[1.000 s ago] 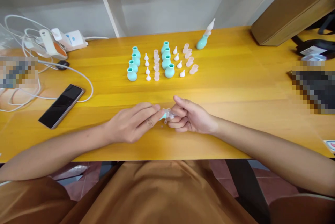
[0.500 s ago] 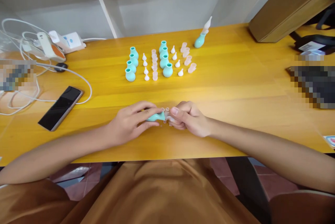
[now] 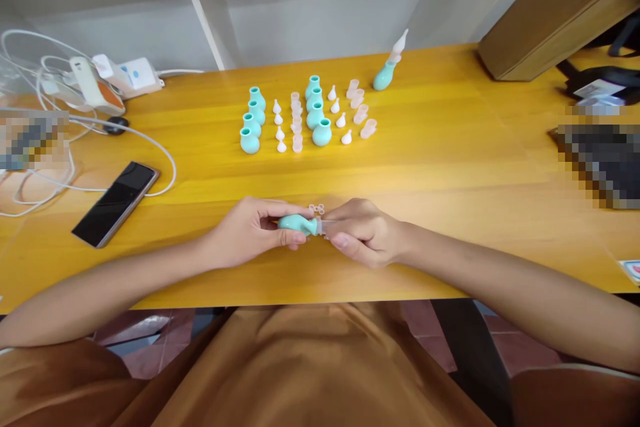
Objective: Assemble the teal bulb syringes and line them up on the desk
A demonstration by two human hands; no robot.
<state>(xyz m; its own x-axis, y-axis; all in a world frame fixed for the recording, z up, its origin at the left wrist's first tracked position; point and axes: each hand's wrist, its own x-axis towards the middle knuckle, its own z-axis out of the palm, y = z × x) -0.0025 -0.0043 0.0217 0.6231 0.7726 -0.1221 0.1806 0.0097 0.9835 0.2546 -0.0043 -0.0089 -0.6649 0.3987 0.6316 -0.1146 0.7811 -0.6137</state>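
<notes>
left hand (image 3: 253, 234): gripping teal bulb (image 3: 296, 222), lying sideways
right hand (image 3: 363, 234): pinching clear piece (image 3: 323, 225) at bulb's neck
beyond hands: rows of loose parts (image 3: 307, 117)

Left hand (image 3: 250, 232) grips a teal bulb (image 3: 296, 222) lying sideways, neck toward the right hand (image 3: 367, 238), whose fingers pinch a clear piece (image 3: 323, 226) at that neck. Small clear rings (image 3: 316, 208) sit just behind. Further back on the yellow table (image 3: 450, 147), rows of teal bulbs (image 3: 251, 123), white tips (image 3: 279, 126) and pink caps (image 3: 361, 109). A phone (image 3: 115, 202) lies left.
</notes>
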